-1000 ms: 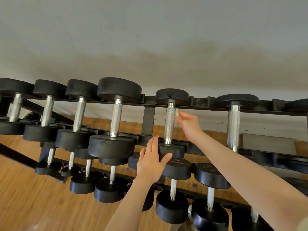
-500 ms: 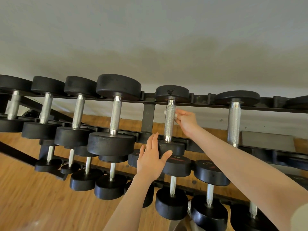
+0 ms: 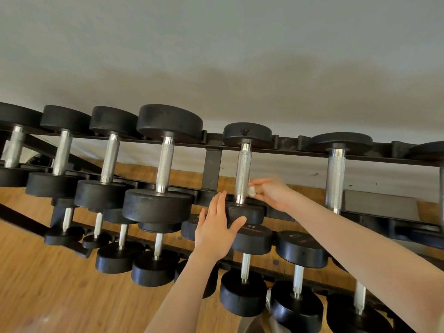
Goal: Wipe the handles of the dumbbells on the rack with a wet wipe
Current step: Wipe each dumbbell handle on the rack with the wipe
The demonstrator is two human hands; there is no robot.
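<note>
the right hand (image 3: pixel 272 192) pinches a small wad of white wet wipe (image 3: pixel 252 191) against the lower part of one knurled handle (image 3: pixel 242 175) on the top tier of the rack (image 3: pixel 212 168), while the left hand (image 3: pixel 216 230) lies open and flat against that dumbbell's near weight (image 3: pixel 245 213), steadying it. this looks like mid-wipe on a single handle; nothing shows which other handles are clean, so most of the top row and the lower tiers probably remain. gaps between neighbouring weights are narrow, but there is open room either side of this handle for the fingers
</note>
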